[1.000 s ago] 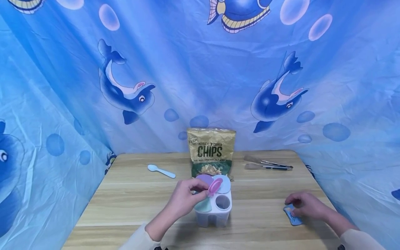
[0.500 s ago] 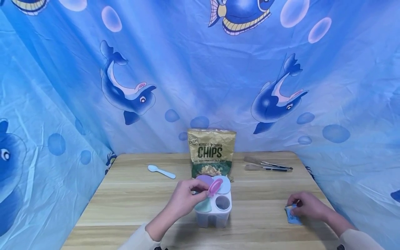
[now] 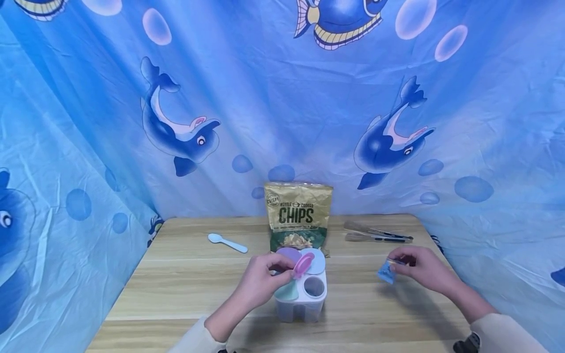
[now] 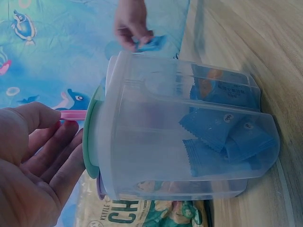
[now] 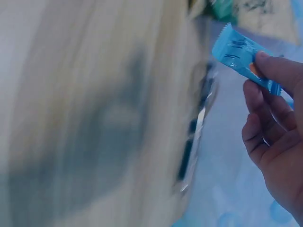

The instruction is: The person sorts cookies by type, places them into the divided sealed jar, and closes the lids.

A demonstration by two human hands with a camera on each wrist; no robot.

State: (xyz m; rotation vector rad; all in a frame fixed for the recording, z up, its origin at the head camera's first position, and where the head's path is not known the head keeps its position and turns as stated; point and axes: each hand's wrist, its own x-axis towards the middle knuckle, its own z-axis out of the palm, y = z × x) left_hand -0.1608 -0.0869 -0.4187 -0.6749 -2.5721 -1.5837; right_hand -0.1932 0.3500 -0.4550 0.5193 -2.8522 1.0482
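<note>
My left hand point(image 3: 264, 279) pinches a pink lid point(image 3: 303, 265), tilted up over a clear plastic container point(image 3: 299, 310). The container's white top has a green lid point(image 4: 90, 135), a purple lid point(image 3: 289, 254) and a pale blue lid point(image 3: 316, 261); its round front-right opening point(image 3: 314, 286) is uncovered. Through the wall in the left wrist view, several blue packets point(image 4: 213, 127) lie at the bottom. My right hand point(image 3: 421, 267) pinches a small blue sachet point(image 5: 239, 53) by one end between thumb and fingers, raised above the table to the right of the container.
A bag of chips point(image 3: 299, 215) stands right behind the container. On the wooden table point(image 3: 176, 294), a pale spoon point(image 3: 227, 242) lies at the back left and a pair of tongs point(image 3: 378, 235) at the back right. A blue sea-print curtain point(image 3: 282, 98) hangs around the table.
My right hand has picked the sachet up off the table and moved it up and left toward the container. The left hand and pink lid have stayed still.
</note>
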